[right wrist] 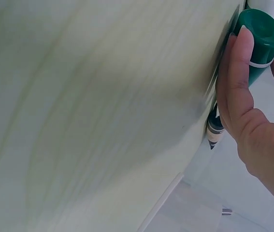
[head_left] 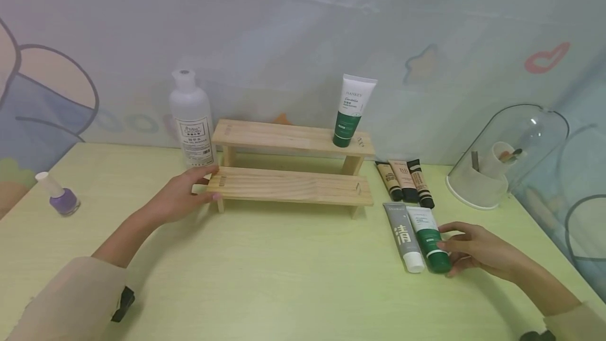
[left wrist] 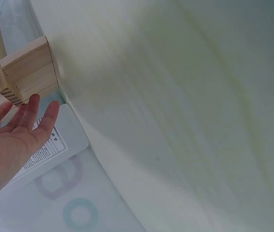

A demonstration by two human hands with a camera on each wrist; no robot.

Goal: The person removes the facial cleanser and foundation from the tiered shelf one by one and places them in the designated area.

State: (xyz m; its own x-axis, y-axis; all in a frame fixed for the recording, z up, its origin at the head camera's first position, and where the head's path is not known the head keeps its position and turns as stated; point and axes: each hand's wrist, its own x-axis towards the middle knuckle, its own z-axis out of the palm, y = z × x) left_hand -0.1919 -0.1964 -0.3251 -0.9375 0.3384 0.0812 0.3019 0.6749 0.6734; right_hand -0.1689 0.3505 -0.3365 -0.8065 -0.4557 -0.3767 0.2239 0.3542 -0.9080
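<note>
Two hands I see: right hand [head_left: 473, 249] pinches the green tube [head_left: 430, 238]; left hand [head_left: 182, 196], fingers relaxed, touches the wooden shelf [head_left: 289, 186].

pale green table [head_left: 284, 278] w/ wooden rack [head_left: 289, 186], tubes [head_left: 412, 209], bottle [head_left: 191, 120], nail polish [head_left: 61, 196], dome [head_left: 506, 154]

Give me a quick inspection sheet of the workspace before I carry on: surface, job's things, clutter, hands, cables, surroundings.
Surface: pale green table, wood-grain look.
Job's things: green-capped tube lying beside grey tube; two-step wooden rack with upright tube on its top step.
Clutter: white bottle, purple nail polish, three small tubes, clear dome.
Hands: left hand touches the rack's left end; right hand grips the green-capped tube at its cap.
Cables: nothing seen.
Surroundings: cartoon-printed backdrop.
</note>
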